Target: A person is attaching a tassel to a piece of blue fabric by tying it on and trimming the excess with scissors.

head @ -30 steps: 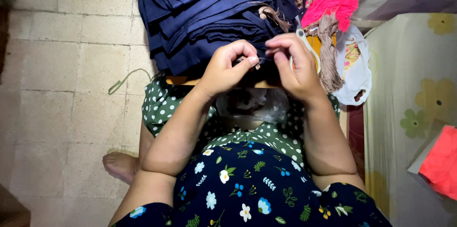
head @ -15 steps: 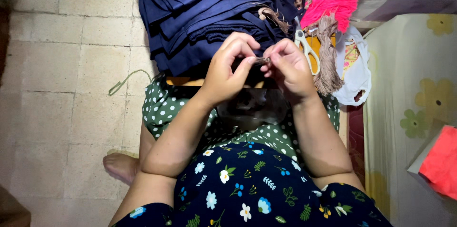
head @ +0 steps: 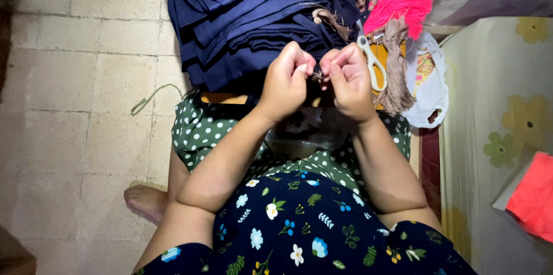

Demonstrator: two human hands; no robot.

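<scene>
My left hand [head: 290, 82] and my right hand [head: 347, 79] meet fingertip to fingertip in front of a stack of folded navy blue cloth [head: 253, 15]. Both hands pinch a tiny dark item between thumbs and fingers; it is too small to tell what it is. Below the hands a clear plastic bag [head: 305, 136] rests on my lap, on green fabric with white polka dots [head: 201, 131]. White-handled scissors [head: 371, 61] lie just right of my right hand.
Pink fabric [head: 403, 4] and tan frayed cloth [head: 397, 79] lie at the upper right, with a white plastic bag [head: 429, 90] beside them. A flowered sheet [head: 495, 125] holding a red item [head: 533, 197] is on the right. Tiled floor [head: 75, 79] and my bare foot [head: 144, 203] are left.
Both hands have drawn slightly toward me and closed more tightly together, knuckles raised, over the small item. The scissors, earlier partly covered by my right hand, now show.
</scene>
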